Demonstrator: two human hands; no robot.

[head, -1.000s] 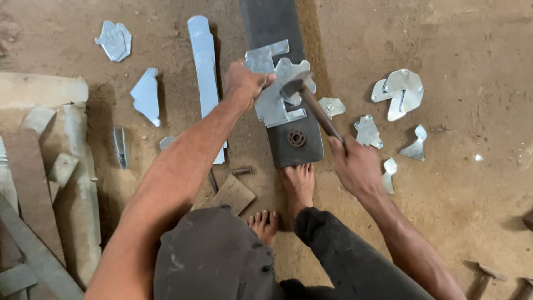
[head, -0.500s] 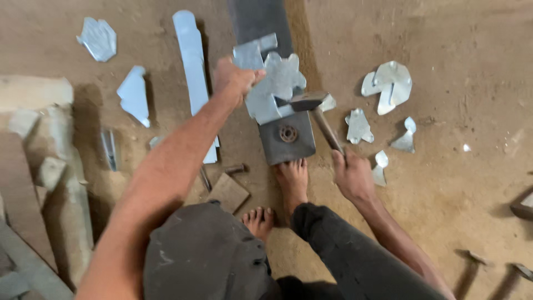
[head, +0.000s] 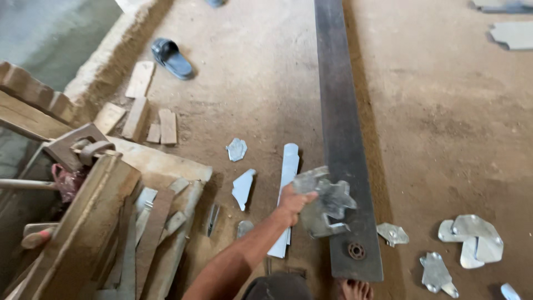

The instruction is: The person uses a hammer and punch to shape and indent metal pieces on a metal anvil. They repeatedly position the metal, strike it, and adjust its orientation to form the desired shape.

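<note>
While the left hand (head: 292,201) clamps its fingers on one edge of a cut sheet-metal piece (head: 325,203), the piece lies tilted on the near end of a long dark steel bar (head: 344,139) that runs away across the dirt floor (head: 444,128). Grip: clenched, thumb side toward the strip beside it, forearm reaching in from below. Right hand not in view; cannot tell its state. Step in hand, as judged: positioning or steadying the piece on the bar as a working face; a next move would call for the sheet to sit flat and square on the steel, fingers kept clear of the middle. Piece is thin, pale grey, dull galvanised sheen, lobed and notched outline, slightly buckled. Bar is flat, near-black, smooth-faced, with a rusty round hole or bolt (head: 356,251) near its close end. Toes of a bare foot (head: 355,290) show just below that end. Just left of the bar, a long narrow metal strip (head: 286,194); further left, small offcuts (head: 243,188), angular, same grey. Right of the bar, more cut shapes (head: 472,239) lie apart on the dirt, rounded and overlapping. Floor is packed brown earth, dusty. Far left: rough timber and rusted iron frame (head: 94,222), short wooden blocks (head: 145,114), a dark sandal (head: 172,57) well away
</note>
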